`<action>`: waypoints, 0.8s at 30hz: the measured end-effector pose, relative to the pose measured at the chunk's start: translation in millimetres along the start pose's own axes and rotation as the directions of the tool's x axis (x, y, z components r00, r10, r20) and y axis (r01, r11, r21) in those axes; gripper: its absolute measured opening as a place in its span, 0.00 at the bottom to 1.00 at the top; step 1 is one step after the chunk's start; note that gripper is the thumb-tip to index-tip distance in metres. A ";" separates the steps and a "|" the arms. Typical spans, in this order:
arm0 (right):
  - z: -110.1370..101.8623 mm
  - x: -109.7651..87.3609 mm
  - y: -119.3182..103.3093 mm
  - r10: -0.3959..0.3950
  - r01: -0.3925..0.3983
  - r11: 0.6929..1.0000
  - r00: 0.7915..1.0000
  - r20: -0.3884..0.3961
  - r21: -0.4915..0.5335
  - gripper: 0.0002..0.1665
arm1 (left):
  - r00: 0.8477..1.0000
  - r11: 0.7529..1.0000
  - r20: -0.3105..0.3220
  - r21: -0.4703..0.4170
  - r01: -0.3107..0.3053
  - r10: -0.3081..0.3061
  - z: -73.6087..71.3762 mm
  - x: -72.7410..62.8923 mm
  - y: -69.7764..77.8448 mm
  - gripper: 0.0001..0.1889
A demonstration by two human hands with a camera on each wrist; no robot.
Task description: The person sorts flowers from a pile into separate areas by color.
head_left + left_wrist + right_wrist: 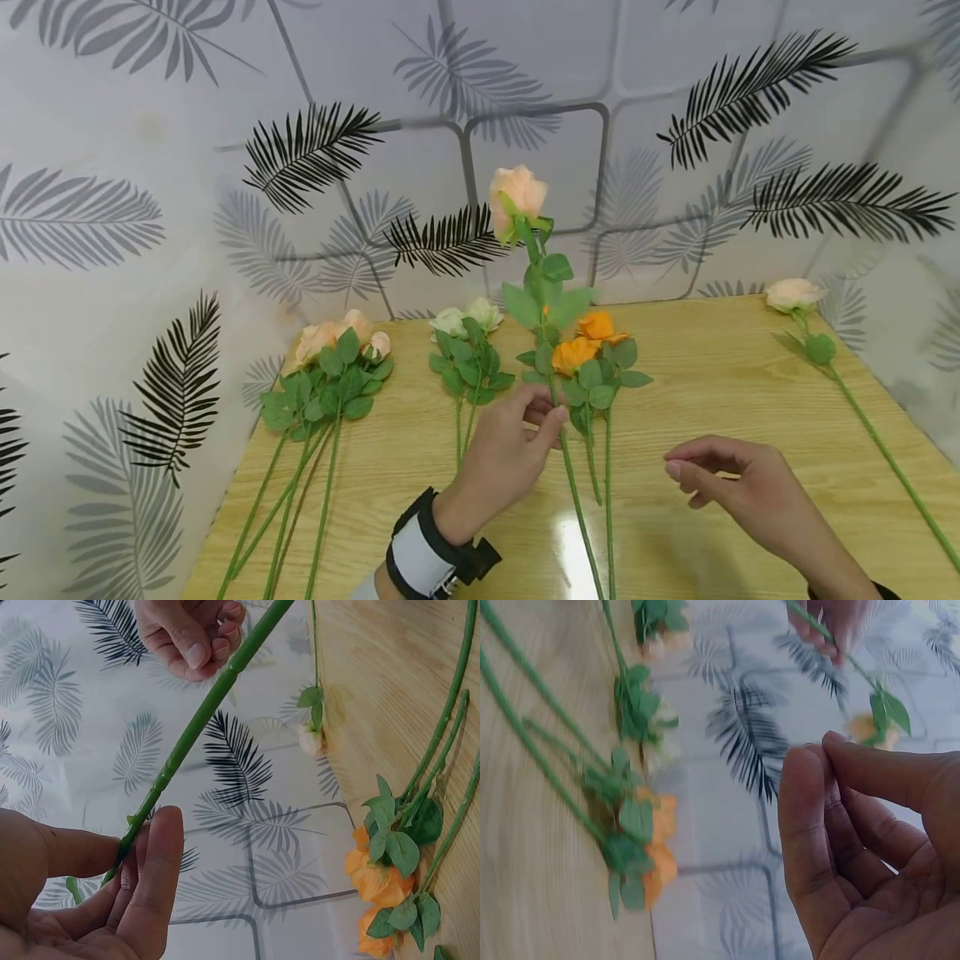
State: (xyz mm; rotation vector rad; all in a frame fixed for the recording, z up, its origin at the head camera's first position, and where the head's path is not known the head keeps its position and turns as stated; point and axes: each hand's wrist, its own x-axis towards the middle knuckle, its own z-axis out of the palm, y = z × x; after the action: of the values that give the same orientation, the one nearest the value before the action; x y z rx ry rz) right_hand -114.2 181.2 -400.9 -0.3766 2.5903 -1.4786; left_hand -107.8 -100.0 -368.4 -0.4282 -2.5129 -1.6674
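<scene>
My left hand (504, 450) pinches the green stem of a peach rose (521, 193) between thumb and fingers. The rose stands nearly upright, its bloom high before the wall and its leaves just above my grip. In the left wrist view its stem (196, 726) slants up past my fingertips. My right hand (750, 492) hovers to the right of that stem, apart from it, with fingers loosely bent and nothing between thumb and fingertips. Two orange roses (576, 354) lie on the table just behind the held stem.
Several peach roses (315, 343) lie at the left of the wooden table (705, 375). Two pale greenish-white roses (448, 323) lie near the middle. One pale peach rose (795, 294) lies along the right edge. A feather-patterned covering (540, 167) rises behind the table.
</scene>
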 end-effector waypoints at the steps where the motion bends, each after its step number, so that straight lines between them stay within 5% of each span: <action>1: -4.0 0.1 3.1 0.010 -0.011 0.999 1.000 -0.018 -0.030 0.12 | 1.000 1.000 -0.012 0.005 0.001 -0.001 -2.2 -0.2 -0.9 0.09; 7: -30.1 0.8 21.6 0.047 -0.067 0.981 0.993 -0.110 -0.183 0.14 | 0.997 0.999 -0.071 0.042 0.016 -0.013 -14.1 -1.1 -7.5 0.09; 17: -49.1 6.6 55.9 0.035 -0.075 0.976 0.981 -0.193 -0.206 0.16 | 0.993 0.997 -0.099 0.032 0.066 -0.063 -29.2 -3.5 -11.1 0.11; 24: -62.6 9.4 81.2 0.067 -0.150 0.932 0.966 -0.250 -0.330 0.21 | 0.991 0.996 -0.114 0.044 0.078 -0.073 -37.7 -6.4 -14.1 0.11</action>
State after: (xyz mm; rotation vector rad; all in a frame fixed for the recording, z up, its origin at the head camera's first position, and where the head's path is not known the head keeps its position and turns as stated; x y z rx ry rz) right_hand -150.3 269.9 -438.8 -0.0900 3.0109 -1.0843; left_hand -108.5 -140.7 -367.4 -0.2305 -2.5102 -1.6043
